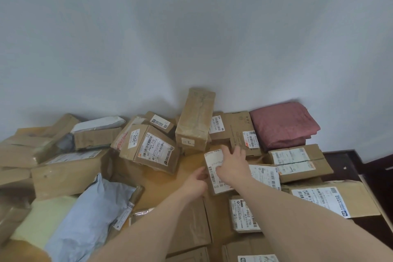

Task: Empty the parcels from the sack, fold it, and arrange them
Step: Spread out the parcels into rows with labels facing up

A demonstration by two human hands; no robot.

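A small labelled parcel [214, 171] is held at the centre of the heap between both hands. The right hand [232, 166] is laid over its top with fingers spread and curled round its far edge; the left hand [196, 178] pinches its near-left side. At 12 o'clock a tall carton [195, 119] stands tilted. The folded red sack [284, 124] lies by the wall at 2 o'clock. Soft mailers [85, 217] are seen at 8 o'clock.
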